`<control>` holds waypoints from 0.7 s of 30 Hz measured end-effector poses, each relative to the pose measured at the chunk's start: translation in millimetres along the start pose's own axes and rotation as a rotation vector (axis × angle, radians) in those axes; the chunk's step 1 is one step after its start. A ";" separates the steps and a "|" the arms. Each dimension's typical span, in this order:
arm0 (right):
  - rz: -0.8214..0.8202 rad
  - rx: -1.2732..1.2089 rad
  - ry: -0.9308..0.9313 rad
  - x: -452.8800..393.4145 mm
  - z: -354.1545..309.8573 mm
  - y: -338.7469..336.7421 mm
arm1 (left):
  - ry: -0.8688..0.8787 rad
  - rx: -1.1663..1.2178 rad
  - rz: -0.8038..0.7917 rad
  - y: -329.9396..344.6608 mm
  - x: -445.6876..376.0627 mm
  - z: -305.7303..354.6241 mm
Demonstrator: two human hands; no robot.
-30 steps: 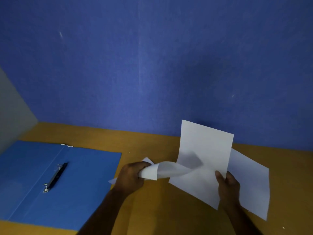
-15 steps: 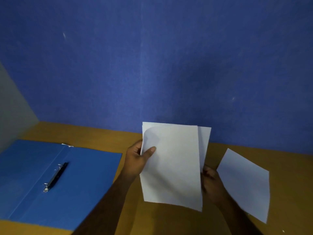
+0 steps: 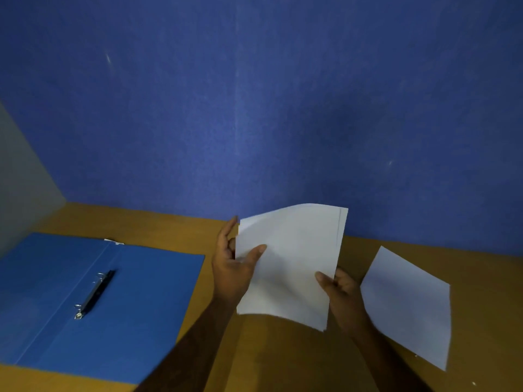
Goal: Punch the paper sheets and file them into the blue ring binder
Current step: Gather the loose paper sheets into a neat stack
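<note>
Two white paper sheets [image 3: 291, 258] are stacked together and held upright above the wooden desk [image 3: 283, 355], their tops curling back. My left hand [image 3: 230, 267] grips their left edge, thumb on the front. My right hand [image 3: 339, 292] pinches their lower right corner. One more white sheet [image 3: 407, 304] lies flat on the desk to the right. The blue ring binder [image 3: 133, 306] lies open at the left, its metal ring mechanism [image 3: 94, 292] near the spine. No hole punch is in view.
A blue partition wall [image 3: 254, 108] rises along the back of the desk. A grey panel [image 3: 19, 188] closes off the left side. Small white specks lie near the desk's front right corner.
One second ago my left hand held a curled sheet apart from the one in my right hand. Both sheets are now together in one stack, held by both hands and shifted slightly right.
</note>
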State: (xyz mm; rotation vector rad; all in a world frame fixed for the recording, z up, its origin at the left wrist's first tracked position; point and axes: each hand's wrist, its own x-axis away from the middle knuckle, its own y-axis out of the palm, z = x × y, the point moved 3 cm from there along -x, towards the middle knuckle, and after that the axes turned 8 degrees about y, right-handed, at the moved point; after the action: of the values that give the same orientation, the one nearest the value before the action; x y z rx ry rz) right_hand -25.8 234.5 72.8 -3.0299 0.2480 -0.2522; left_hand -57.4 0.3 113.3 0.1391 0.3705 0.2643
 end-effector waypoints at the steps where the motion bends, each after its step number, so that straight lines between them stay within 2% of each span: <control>1: 0.019 0.010 -0.011 0.2 -0.5 0.5 | -0.003 -0.020 -0.001 -0.3 1.4 -2.3; 6: 0.083 0.067 -0.049 0.4 0.0 -0.4 | -0.003 -0.094 -0.061 1.9 7.4 -7.2; 11: 0.074 0.082 -0.029 0.1 1.0 4.4 | -0.086 -0.081 -0.126 2.6 13.0 -17.3; 18: 0.112 0.138 -0.020 -6.8 21.0 6.2 | -0.133 -0.187 -0.184 -8.1 22.2 -42.7; 21: 0.082 0.169 -0.033 -6.6 16.6 3.4 | -0.147 -0.232 -0.145 -9.6 20.9 -50.9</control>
State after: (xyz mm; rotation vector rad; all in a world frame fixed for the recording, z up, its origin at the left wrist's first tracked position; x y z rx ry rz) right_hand -29.8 233.6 55.1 -2.8468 0.3305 -0.2061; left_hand -55.5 1.3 57.5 -0.0956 0.2009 0.1515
